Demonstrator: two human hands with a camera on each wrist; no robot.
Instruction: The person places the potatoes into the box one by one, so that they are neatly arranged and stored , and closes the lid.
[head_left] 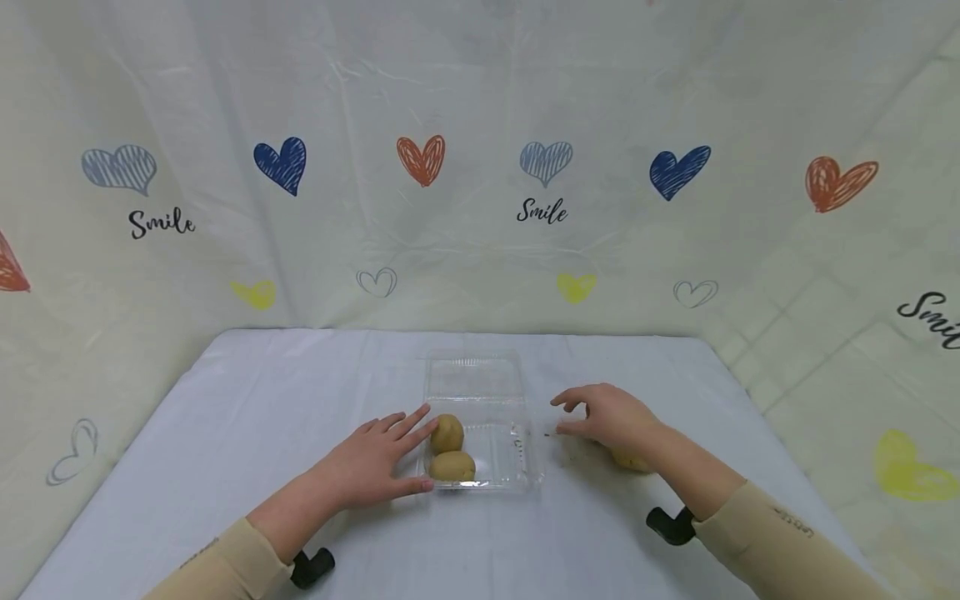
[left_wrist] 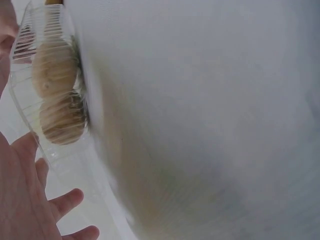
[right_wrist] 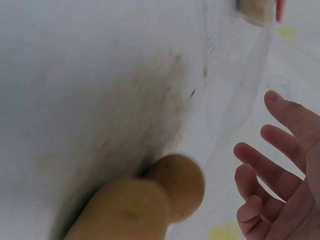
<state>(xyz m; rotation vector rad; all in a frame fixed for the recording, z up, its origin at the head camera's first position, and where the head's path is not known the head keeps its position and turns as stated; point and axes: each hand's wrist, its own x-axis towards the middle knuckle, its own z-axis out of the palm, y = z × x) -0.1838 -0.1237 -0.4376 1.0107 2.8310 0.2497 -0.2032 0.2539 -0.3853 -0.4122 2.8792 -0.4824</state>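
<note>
A clear plastic clamshell box [head_left: 495, 479] lies with its lid [head_left: 474, 379] folded back. Inside, along its left side, are two potatoes, a rounder one [head_left: 447, 433] behind a longer one [head_left: 452, 467]. My left hand [head_left: 367, 467] spreads its fingers at the box's left edge, thumb by the front corner; the left wrist view shows these potatoes [left_wrist: 62, 117] through the ribbed wall. To the right of the box, my right hand [head_left: 618, 417] hovers with loosely bent fingers and nothing in its grasp. Two more potatoes [right_wrist: 177, 187] lie on the table below it, mostly hidden by the arm in the head view.
A white cloth covers the table [head_left: 360, 367]. Brownish smudges and crumbs [right_wrist: 150, 125] mark the cloth between the loose potatoes and the box. Behind the table hangs a pale curtain [head_left: 480, 75] printed with hearts and words.
</note>
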